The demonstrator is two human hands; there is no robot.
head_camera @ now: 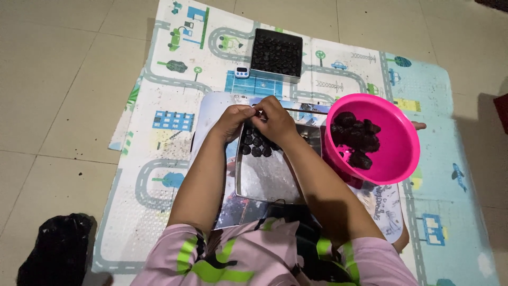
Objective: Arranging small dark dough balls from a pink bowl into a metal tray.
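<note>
**A:** what else is around that road-print play mat [174,106]?

**B:** a small white digital timer [242,72] sits near its far edge, touching a dark square tray [276,53] full of black lumps. Off the mat's near left corner there's a crumpled black plastic bag [57,254] on the beige tiled floor [58,79].

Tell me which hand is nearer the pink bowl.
Right. The right hand works over the metal tray, just left of the pink bowl in the picture; the left hand is farther away, beyond the right.
</note>
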